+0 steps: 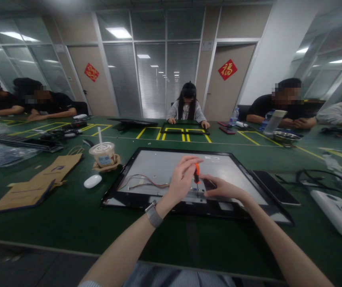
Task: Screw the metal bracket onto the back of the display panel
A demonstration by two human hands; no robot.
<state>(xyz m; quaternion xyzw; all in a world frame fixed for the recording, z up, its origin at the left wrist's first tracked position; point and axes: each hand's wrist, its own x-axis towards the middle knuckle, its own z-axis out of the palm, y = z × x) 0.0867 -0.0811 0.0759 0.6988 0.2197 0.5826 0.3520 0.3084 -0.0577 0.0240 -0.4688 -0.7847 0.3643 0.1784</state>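
A screwdriver with an orange and black handle stands nearly upright, gripped in the closed fingers of my left hand. Its shaft points down at the lower edge of a flat display panel with a black frame and a silver-grey back, lying on the table before me. Close to the screwdriver's tip, my right hand rests on the panel, its thumb and fingers apart. Thin brown cables run across the panel left of my hands. Any screw under the tip is too small to make out.
Left of the panel are a white mouse, an iced drink cup in a cardboard holder and a paper bag. On the right lie a black phone and a white device. Across the table a person handles a black frame.
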